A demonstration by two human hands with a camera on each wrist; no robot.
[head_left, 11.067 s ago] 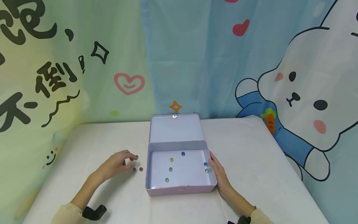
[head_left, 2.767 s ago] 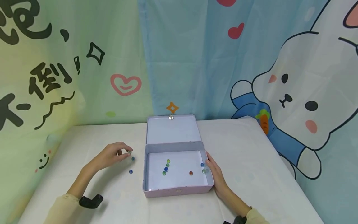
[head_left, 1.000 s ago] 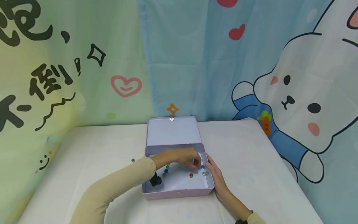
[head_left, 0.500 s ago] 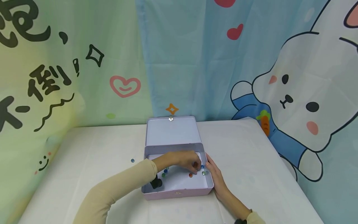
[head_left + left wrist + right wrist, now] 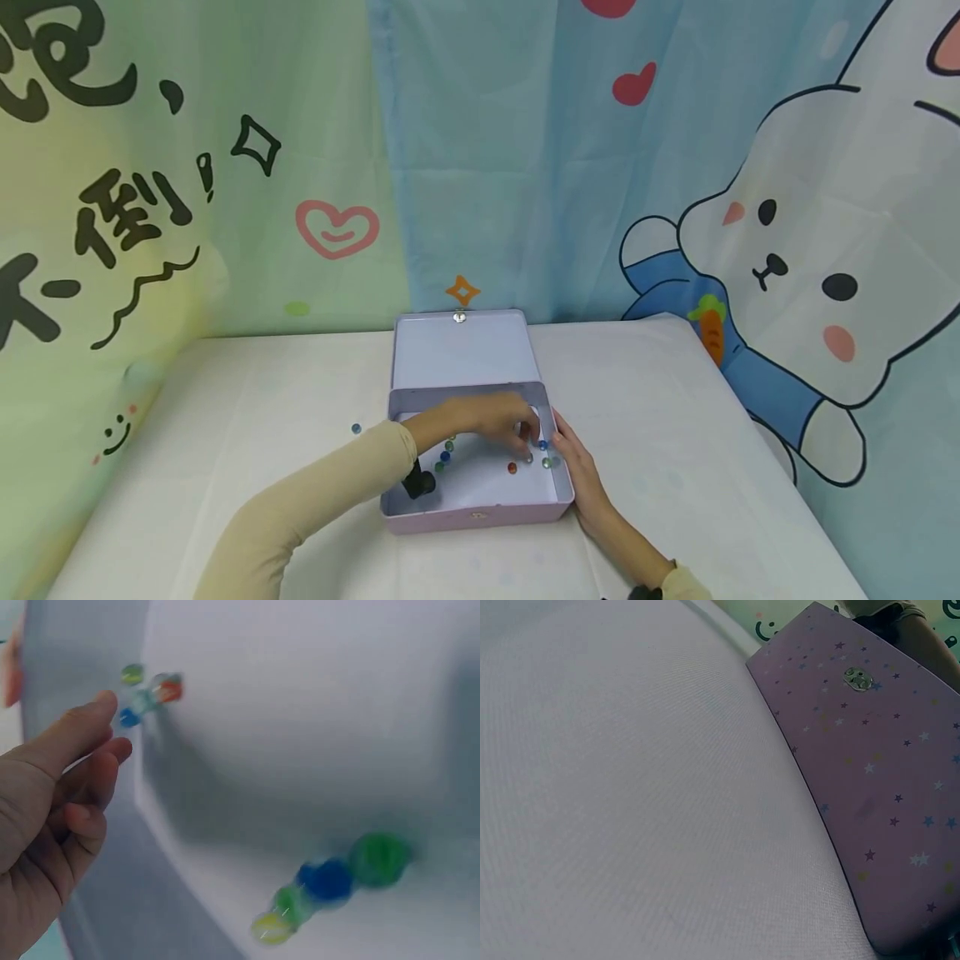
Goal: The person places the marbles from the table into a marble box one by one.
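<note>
My left hand [image 5: 502, 418] reaches into an open lilac tin box [image 5: 480, 522]. In the left wrist view its thumb and forefinger stand apart, the other fingers loosely bent. Just beyond the fingertips lie a blue marble [image 5: 129, 718], a yellow-green marble [image 5: 132, 673] and an orange marble [image 5: 169, 691]; a pale teal marble [image 5: 142, 700] sits among them, blurred. Under the left forearm several marbles form a line, including a large green marble [image 5: 380, 859] and a dark blue marble [image 5: 327, 880]. My right hand [image 5: 583, 475] rests against the box's right side, fingers fairly straight.
A blue-green marble [image 5: 356, 428] lies on the white tablecloth [image 5: 285, 392] left of the box. The box's lid [image 5: 465, 350] leans back, away from me. Behind the table hangs a printed curtain [image 5: 480, 167]. My left sleeve [image 5: 322, 492] covers part of the table.
From the table left of the box, where it pinched a marble, my left hand has come across into the box. A marble now shows below its parted fingertips. My right hand stays put.
</note>
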